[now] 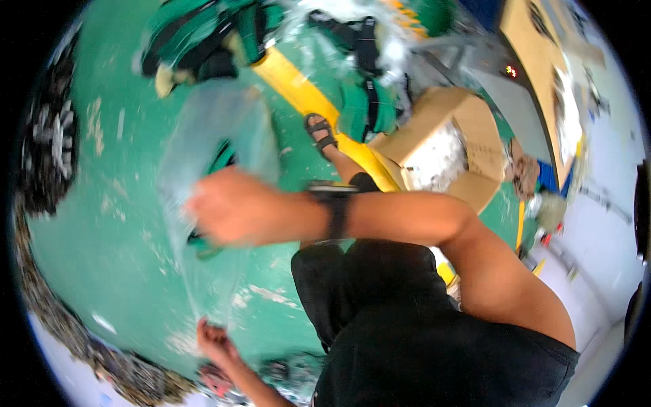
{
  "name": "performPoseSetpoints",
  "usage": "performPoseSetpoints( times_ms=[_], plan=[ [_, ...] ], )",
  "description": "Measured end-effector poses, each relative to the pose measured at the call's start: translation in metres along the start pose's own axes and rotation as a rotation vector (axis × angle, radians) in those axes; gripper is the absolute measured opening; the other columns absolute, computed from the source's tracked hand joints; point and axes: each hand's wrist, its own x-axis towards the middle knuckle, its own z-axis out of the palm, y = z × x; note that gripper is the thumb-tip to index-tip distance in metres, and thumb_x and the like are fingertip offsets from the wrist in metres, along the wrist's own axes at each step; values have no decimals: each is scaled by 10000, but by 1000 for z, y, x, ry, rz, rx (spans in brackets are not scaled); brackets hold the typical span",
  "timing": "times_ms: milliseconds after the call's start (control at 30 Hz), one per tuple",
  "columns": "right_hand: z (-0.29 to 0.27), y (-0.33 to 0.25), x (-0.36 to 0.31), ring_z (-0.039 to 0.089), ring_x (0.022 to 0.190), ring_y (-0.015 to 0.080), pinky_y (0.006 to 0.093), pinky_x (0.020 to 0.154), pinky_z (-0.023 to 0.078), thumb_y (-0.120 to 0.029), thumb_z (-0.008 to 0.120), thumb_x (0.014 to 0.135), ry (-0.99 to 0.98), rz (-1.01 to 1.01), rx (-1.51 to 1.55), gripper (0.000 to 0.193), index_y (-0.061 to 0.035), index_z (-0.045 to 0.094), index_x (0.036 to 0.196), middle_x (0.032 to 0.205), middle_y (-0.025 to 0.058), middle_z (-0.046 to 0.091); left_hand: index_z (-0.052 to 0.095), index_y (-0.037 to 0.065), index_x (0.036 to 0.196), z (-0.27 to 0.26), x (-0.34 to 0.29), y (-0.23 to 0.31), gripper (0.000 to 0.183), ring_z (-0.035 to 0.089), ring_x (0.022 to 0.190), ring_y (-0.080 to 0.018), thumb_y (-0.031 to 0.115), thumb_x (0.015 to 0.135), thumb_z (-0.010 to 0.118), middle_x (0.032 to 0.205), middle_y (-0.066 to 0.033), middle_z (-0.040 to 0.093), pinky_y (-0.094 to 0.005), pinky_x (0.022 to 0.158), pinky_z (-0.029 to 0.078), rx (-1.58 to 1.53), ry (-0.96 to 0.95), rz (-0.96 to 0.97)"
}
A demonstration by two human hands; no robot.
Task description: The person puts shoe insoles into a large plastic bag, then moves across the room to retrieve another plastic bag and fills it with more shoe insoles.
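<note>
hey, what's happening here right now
A person stands over a green floor and holds up a clear plastic bag with something green and black inside. The right hand, a black watch on its wrist, grips the bag partway up; the left hand is at its lower end. More green-and-black items lie piled ahead, and an open cardboard box sits to the right.

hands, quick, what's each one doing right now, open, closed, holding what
Right hand: closed on the clear plastic bag, which has a green item inside.
Left hand: pinching the bag's lower end; the grip is blurred.
</note>
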Motion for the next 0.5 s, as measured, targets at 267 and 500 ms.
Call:
performPoseSetpoints(
  times_ms=[267,500],
  plan=[
    [-71,51,69,513,470,357,448,482,412,-210,546,797,238,-103,-203,324,11,526,561,495,203,445,541,-26,931,-8,38,68,170,235,434,-31,130,902,478,532,62,272,-218,390,182,538,-203,117],
    [-144,319,-121,531,846,316,421,784,411,-283,554,840,788,539,-325,275,-13,553,895,878,153,556,534,-45,940,13,72,-26,218,251,388,-25,168,906,503,489,73,285,-216,353,200,548,-311,-143]
  ],
)
